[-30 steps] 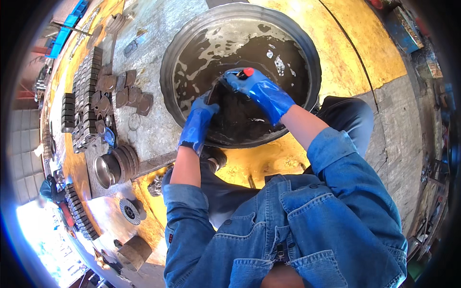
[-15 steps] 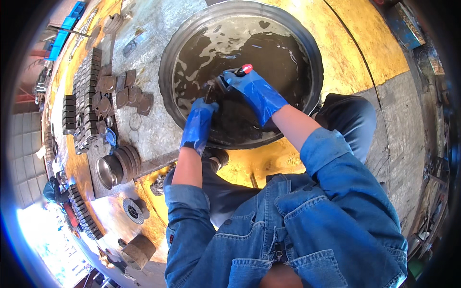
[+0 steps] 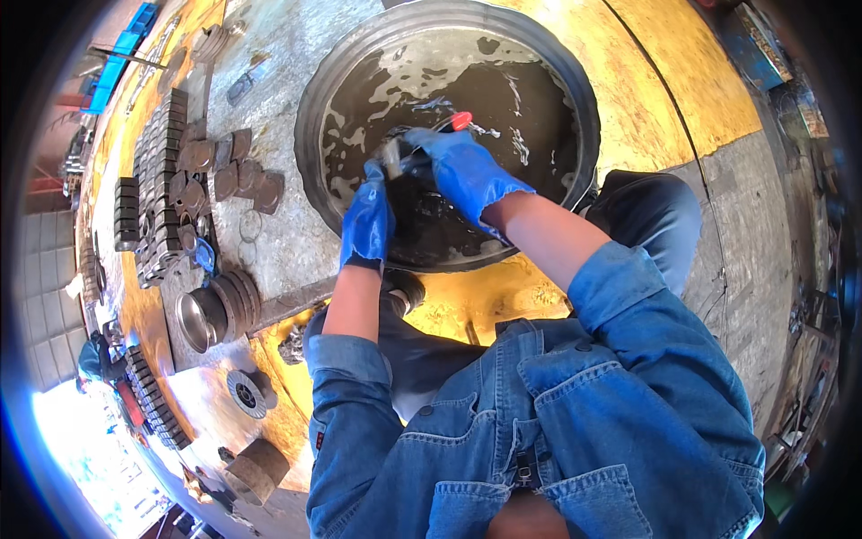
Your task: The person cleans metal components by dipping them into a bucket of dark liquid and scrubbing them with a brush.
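Many dark blocks stand packed in rows at ten o'clock, probably to keep them orderly and within reach; flat brown pieces lie just beside them. Over to twelve o'clock: the broad basin of murky liquid, and above it the left hand, fingers near a blurred metal piece; whether they grip it, one cannot tell! That piece sits between both hands, likely so drips land inside. And the right hand, pointing to ten o'clock, fingers wrapped around a red-ended tool!
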The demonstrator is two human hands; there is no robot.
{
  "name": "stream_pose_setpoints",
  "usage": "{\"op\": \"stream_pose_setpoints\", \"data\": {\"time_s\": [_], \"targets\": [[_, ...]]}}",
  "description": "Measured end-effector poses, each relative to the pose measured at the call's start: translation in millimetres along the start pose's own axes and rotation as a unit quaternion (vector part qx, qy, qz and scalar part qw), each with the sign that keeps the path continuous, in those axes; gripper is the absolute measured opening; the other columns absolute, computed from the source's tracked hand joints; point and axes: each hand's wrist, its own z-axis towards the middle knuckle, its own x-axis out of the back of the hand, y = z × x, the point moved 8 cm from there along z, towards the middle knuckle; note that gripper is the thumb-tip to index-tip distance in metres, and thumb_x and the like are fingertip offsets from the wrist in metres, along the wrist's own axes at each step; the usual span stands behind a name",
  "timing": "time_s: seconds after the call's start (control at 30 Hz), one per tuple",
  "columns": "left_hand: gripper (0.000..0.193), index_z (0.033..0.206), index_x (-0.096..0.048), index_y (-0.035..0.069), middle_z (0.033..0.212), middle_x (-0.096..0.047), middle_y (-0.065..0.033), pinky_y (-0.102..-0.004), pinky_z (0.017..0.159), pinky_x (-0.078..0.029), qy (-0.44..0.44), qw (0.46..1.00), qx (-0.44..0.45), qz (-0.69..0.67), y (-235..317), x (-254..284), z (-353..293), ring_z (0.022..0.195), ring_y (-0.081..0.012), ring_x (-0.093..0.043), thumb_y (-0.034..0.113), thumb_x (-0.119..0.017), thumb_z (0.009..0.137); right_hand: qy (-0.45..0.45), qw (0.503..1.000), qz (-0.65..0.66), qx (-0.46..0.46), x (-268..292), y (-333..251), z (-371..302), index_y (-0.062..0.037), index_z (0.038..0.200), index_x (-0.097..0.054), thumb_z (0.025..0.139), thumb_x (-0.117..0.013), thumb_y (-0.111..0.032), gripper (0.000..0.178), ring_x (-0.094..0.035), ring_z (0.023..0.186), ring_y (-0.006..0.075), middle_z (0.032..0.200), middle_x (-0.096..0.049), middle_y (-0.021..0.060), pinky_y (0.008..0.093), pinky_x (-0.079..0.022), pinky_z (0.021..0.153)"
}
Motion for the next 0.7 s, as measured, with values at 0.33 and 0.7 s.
{"op": "stream_pose_setpoints", "data": {"time_s": [0.33,0.7], "targets": [[0.057,0.139,-0.066,0.000,0.132,-0.072,-0.0219,-0.0436,0.102,-0.052,-0.062,0.979,0.160,-0.112,-1.1,-4.3,5.0,0.116,-0.0401,-0.070,0.046,-0.043,0.115,0.017,0.955,-0.134,-0.264,4.0,60.9,-49.4,-0.0016,0.105,-0.078,0.090,-0.072,-0.039,0.040,-0.073,0.085,0.0261,0.093,-0.078,0.0169,0.0385,-0.056,0.076],[0.055,0.156,-0.047,0.001,0.126,-0.072,-0.0284,-0.0462,0.095,-0.056,0.058,0.905,0.249,-0.340,24.1,40.4,-10.4,0.112,-0.0420,-0.071,-0.002,-0.052,0.101,-0.014,0.995,-0.069,-0.077,-24.9,-44.3,1.9,-0.0047,0.096,-0.078,0.100,-0.062,-0.029,0.029,-0.065,0.074,0.0103,0.080,-0.074,0.0024,0.0277,-0.052,0.073]]}}
